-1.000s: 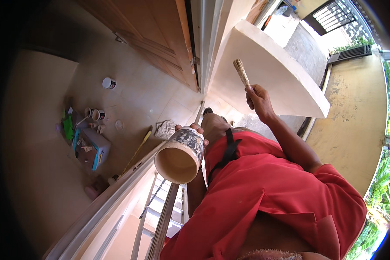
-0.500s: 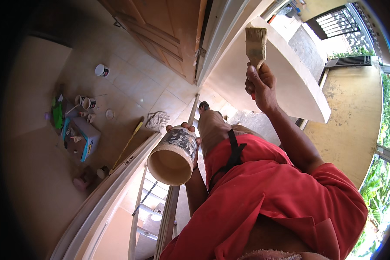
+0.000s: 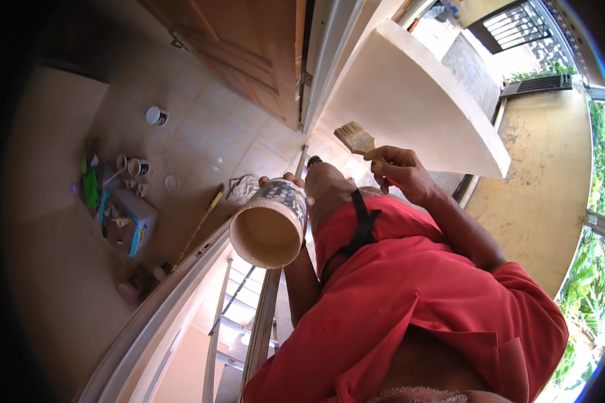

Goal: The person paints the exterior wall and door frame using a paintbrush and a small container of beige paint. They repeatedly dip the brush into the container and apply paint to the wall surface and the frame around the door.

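A paint bucket [image 3: 275, 208], off-white with a dark printed band, is gripped from behind by my left hand [image 3: 301, 188]. Its open mouth tilts toward me, showing a pale inner wall; how much paint it holds cannot be made out. To the right, my right hand [image 3: 405, 173] has its fingers closed on the handle of a wide paintbrush [image 3: 356, 138]. The bristles are coated beige and point up and left, apart from the bucket. Much of the handle is hidden by my fingers.
A brown panelled door [image 3: 249, 60] stands at the top, beside a curved white wall [image 3: 410, 101]. A ladder rail [image 3: 262, 329] runs below the bucket. On the tiled floor at left lie several tubs, a grey-blue bin [image 3: 138, 208], a yellow pole [image 3: 202, 221] and a rag [image 3: 243, 189].
My right hand has lowered the paintbrush from beside the curved wall toward the bucket, and the bristles have swung from upward to up and left. The bucket has risen slightly.
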Available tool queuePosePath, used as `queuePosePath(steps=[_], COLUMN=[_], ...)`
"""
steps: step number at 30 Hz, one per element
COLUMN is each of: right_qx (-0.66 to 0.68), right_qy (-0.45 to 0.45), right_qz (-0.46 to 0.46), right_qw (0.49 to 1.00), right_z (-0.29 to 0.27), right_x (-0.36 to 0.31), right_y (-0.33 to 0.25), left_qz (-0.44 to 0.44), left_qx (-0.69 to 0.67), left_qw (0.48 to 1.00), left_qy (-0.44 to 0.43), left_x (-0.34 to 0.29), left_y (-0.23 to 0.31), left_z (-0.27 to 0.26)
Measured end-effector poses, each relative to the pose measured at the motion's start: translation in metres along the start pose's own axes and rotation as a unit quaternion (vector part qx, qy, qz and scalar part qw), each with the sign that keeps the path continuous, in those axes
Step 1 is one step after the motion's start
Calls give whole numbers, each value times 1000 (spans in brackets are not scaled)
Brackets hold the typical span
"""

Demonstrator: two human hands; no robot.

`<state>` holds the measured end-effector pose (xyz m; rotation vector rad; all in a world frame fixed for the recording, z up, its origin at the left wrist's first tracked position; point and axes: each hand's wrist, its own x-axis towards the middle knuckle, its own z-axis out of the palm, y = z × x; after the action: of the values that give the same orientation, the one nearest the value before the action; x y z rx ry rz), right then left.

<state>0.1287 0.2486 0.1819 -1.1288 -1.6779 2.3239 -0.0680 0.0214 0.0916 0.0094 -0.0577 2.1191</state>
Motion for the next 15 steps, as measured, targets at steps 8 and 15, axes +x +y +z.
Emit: queuePosePath(steps=[8,15], right_qx=[104,-109], right_qy=[-187,-44], right_qz=[-173,-232], right_qw=[961,966], right_z=[12,16], right_x=[-34,-66], right_y=[-46,-66], left_qz=[-36,-84], left_qx=[-8,-42], left_qw=[999,996], left_qy=[4,9], left_x=[4,11], left_y=[-9,-16], left_z=[-7,-17])
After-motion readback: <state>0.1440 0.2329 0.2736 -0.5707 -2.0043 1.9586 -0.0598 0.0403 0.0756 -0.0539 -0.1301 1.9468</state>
